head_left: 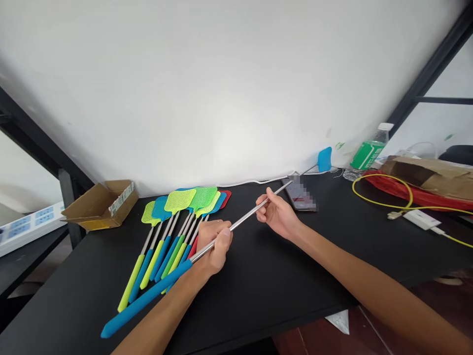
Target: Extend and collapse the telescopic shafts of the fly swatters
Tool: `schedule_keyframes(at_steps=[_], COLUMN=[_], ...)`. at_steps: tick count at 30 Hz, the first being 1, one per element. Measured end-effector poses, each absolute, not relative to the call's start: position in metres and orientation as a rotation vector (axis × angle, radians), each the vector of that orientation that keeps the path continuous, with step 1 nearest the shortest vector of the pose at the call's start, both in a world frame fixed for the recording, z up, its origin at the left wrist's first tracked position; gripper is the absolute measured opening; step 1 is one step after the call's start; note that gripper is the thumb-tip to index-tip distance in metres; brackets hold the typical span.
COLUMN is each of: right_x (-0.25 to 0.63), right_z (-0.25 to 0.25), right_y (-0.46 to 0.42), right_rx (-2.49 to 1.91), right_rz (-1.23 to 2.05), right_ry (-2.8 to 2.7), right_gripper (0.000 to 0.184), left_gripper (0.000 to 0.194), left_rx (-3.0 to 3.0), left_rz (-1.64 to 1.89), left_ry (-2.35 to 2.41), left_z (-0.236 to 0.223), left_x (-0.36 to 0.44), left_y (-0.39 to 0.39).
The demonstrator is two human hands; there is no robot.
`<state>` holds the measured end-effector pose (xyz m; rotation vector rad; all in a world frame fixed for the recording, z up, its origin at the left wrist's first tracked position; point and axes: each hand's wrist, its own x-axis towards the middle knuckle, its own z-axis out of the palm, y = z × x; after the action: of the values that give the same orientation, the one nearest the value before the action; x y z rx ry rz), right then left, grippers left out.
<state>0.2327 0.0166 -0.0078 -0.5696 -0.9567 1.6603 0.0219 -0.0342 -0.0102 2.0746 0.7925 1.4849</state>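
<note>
Holding a blue-handled steel swatter shaft [146, 298] across both hands.
Left hand [216, 248] closed around the rod, right hand [277, 214] pinched its far end, apparently headless; other fly swatters [180, 200] lay beyond the left hand.

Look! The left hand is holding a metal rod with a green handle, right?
Not green: the head view shows a blue handle. The rest is right: the left hand is holding the metal rod.
</note>
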Motion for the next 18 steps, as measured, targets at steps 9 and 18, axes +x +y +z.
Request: schedule_keyframes(at_steps=[9,18], right_x=[0.2366,0.235], right_z=[-0.0069,-0.0093], right_y=[0.0187,0.0181], right_rx=[-0.612,-0.599], right_rz=[1.728,1.694], right_ry=[-0.903,-0.948], right_gripper=[0.047,0.046], left_gripper=[0.031,0.037], left_rx=[2.568,2.507], left_rz=[1.542,1.57], left_ry=[0.806,0.81], left_z=[-0.002,-0.0022], left_x=[0.0272,0.023], left_y=[-0.0394,-0.0341])
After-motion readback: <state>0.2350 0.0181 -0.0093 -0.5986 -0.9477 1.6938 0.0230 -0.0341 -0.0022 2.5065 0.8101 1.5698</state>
